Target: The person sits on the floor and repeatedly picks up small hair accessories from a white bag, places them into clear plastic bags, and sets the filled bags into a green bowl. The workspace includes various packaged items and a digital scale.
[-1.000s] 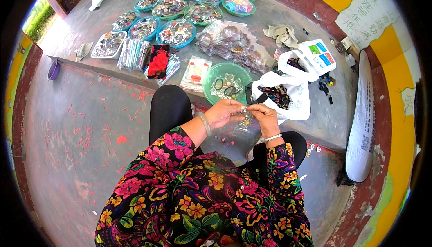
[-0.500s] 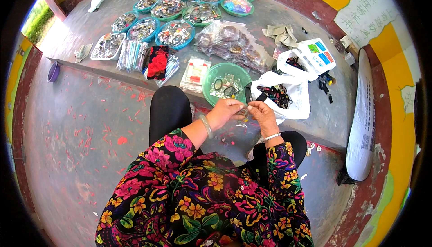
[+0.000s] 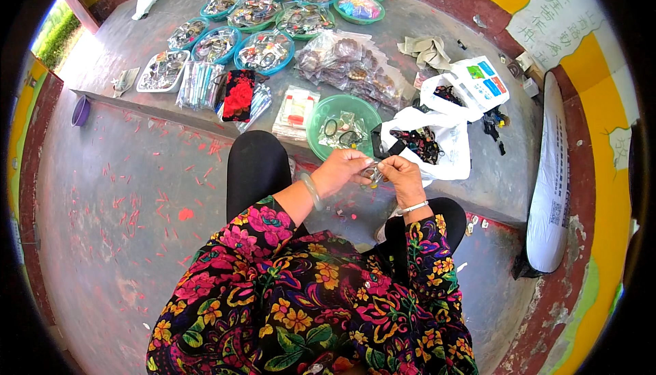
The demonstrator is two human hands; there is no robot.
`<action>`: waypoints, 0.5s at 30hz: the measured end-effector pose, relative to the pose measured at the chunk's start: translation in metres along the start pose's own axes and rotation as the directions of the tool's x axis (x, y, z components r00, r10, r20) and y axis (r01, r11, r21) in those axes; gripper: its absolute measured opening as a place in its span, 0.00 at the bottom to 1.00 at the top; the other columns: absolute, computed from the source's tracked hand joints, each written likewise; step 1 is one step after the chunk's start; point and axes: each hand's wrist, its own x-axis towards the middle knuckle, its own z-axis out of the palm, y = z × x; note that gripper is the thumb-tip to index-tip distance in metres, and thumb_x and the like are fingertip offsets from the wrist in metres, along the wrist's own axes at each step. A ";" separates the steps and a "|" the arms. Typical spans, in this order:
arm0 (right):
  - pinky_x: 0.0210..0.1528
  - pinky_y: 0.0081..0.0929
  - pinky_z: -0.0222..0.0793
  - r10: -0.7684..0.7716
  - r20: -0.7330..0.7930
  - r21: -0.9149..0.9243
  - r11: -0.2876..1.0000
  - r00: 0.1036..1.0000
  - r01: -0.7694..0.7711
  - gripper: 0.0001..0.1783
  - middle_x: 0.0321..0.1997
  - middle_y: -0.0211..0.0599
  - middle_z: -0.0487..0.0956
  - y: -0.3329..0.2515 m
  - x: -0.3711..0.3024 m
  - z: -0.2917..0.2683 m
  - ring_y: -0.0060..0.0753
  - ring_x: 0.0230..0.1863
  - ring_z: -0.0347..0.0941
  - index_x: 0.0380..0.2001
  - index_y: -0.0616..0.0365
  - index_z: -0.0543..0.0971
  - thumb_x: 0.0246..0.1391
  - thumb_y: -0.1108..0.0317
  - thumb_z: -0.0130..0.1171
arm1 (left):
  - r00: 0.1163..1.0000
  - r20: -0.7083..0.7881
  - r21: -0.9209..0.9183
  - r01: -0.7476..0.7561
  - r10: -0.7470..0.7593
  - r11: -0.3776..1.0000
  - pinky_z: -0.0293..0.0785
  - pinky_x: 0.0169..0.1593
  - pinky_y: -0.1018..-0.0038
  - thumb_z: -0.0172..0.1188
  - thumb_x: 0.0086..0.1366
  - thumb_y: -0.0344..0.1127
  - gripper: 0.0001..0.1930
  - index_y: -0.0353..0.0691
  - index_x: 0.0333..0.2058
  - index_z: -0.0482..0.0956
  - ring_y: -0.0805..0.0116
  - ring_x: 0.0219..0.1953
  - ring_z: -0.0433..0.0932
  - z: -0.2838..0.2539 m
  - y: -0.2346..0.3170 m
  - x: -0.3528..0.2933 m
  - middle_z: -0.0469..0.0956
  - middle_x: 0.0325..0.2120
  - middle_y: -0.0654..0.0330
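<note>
In front of my knees, my left hand (image 3: 339,171) and my right hand (image 3: 403,178) are close together. Both pinch the upper edge of a small clear plastic bag (image 3: 372,174), which hangs between the fingertips. Something small and loop-like shows through it, too small to name. Just beyond the hands stands a green plastic basin (image 3: 316,144), with several clear packets of dark loops inside. A white plastic bag (image 3: 456,165) sits to the right of the basin, open at the top and full of dark, multicoloured cords.
Several round basins (image 3: 265,73) of packaged small goods cover the ledge at far left. A pile of clear packets (image 3: 352,67), a red-and-black floral pouch (image 3: 238,96) and a white box (image 3: 480,82) lie nearer. Red scraps litter the floor (image 3: 130,238). A long silver bundle (image 3: 549,183) leans at right.
The small clear bag shows more plainly below my fingertips. My hands have shifted only slightly, and both keep their pinch.
</note>
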 end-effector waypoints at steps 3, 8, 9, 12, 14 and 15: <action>0.26 0.14 0.60 0.008 0.029 0.049 0.999 1.000 -0.010 0.06 0.20 0.25 0.73 -0.001 -0.001 -0.002 0.15 0.22 0.64 0.25 0.62 0.76 0.49 0.69 0.56 | 1.000 0.007 -0.021 0.002 -0.002 1.000 0.78 0.35 0.75 0.49 0.62 0.32 0.11 0.28 0.35 0.73 0.69 0.32 0.76 0.001 0.005 -0.002 0.75 0.31 0.55; 0.26 0.14 0.60 0.018 0.021 0.063 0.998 1.000 -0.020 0.06 0.20 0.26 0.73 -0.004 -0.002 -0.002 0.15 0.22 0.64 0.26 0.63 0.76 0.50 0.70 0.56 | 1.000 0.019 -0.039 0.005 -0.004 0.999 0.78 0.35 0.75 0.50 0.62 0.32 0.11 0.29 0.36 0.73 0.70 0.33 0.76 -0.001 0.006 -0.002 0.75 0.32 0.56; 0.26 0.14 0.60 0.018 0.006 0.049 0.999 1.000 -0.019 0.06 0.20 0.26 0.73 -0.002 -0.001 -0.003 0.15 0.21 0.64 0.26 0.63 0.77 0.49 0.70 0.56 | 1.000 0.018 -0.047 0.013 -0.012 0.999 0.78 0.35 0.75 0.50 0.62 0.32 0.10 0.30 0.37 0.73 0.70 0.33 0.76 -0.002 0.006 -0.002 0.75 0.32 0.57; 0.25 0.14 0.60 0.019 -0.026 -0.005 1.000 0.999 -0.019 0.06 0.20 0.26 0.73 0.002 0.000 -0.005 0.15 0.21 0.64 0.25 0.63 0.77 0.49 0.70 0.57 | 0.999 0.029 -0.050 0.033 -0.032 0.998 0.78 0.36 0.76 0.53 0.60 0.32 0.09 0.32 0.36 0.74 0.72 0.32 0.76 0.002 0.012 -0.006 0.75 0.31 0.59; 0.24 0.13 0.59 0.006 -0.031 -0.044 0.999 0.999 -0.008 0.05 0.20 0.25 0.72 0.005 0.000 -0.005 0.14 0.21 0.63 0.25 0.63 0.77 0.48 0.71 0.58 | 0.999 0.029 -0.024 0.036 -0.035 0.999 0.78 0.36 0.76 0.55 0.59 0.32 0.09 0.33 0.36 0.74 0.73 0.31 0.75 0.003 0.011 -0.006 0.74 0.30 0.60; 0.23 0.12 0.58 -0.007 -0.027 -0.064 0.998 1.000 0.005 0.05 0.20 0.23 0.72 0.007 0.001 -0.004 0.12 0.21 0.62 0.25 0.63 0.77 0.48 0.72 0.58 | 0.999 0.023 -0.002 0.032 -0.032 0.999 0.78 0.35 0.76 0.55 0.58 0.32 0.09 0.34 0.35 0.74 0.73 0.31 0.75 0.002 0.007 -0.003 0.74 0.29 0.61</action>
